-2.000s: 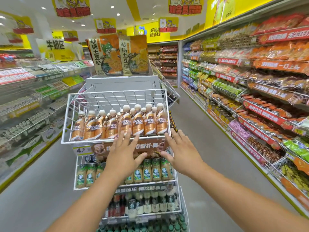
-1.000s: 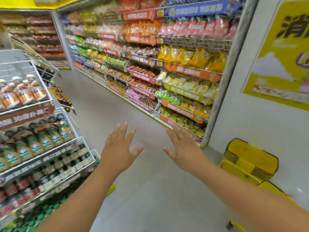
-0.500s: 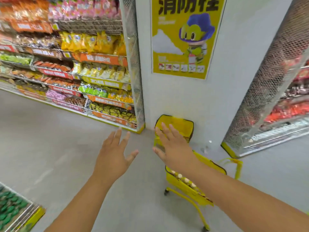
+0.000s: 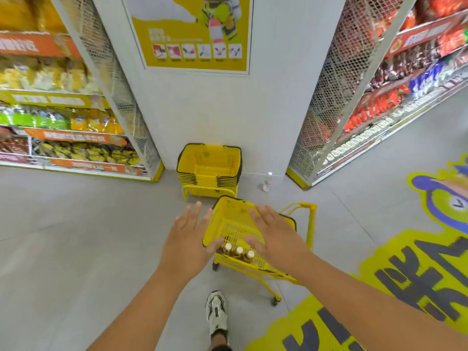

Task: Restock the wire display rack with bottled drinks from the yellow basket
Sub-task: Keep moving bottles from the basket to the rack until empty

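A: Left hand and right hand?
B: Both spread flat, holding nothing, above the yellow basket on its cart.
A: Progress?
B: Three capped bottles wait at its near edge; rack unseen.

one head camera looks steeply down from standing height, close over both hands, facing the basket and floor.
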### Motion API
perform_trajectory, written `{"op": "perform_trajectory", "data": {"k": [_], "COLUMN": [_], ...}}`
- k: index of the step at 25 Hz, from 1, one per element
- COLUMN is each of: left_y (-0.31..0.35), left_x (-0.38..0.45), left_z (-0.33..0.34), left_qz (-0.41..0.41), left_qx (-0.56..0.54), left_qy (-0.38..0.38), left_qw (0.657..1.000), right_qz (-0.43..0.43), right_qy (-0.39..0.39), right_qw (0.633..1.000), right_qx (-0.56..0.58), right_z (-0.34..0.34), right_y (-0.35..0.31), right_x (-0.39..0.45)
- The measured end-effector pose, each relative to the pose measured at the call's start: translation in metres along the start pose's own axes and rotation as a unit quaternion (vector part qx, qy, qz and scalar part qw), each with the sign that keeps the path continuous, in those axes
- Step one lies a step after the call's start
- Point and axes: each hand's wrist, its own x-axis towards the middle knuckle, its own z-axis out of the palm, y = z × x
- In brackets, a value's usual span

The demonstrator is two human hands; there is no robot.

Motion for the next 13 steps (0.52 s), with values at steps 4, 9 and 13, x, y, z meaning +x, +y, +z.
{"op": "perform_trajectory", "data": {"k": [4,9,13], "left_y": [-0.014,-0.042,-0.058], "left_x": [0.073,0.148,0.185], "left_z": [0.051,0.143,0.241], "left_qz": [0.046,0.081,0.102], "left_qx": [-0.04,-0.069,-0.069], "left_qy": [-0.039,-0.097,-0.154], "left_qw": [0.997,0.99,0.98], "right_qz": [0.057,0.117,0.146], "right_qy": [-0.022,-0.069,-0.097], "right_qw": [0.998,0.99,0.982], "right_qx": [0.004,0.033,0.065], "right_z": [0.04,0.123,0.21], "right_y": [0.033,0.075,0.11], "right_x": [0.044,0.106,0.139]}}
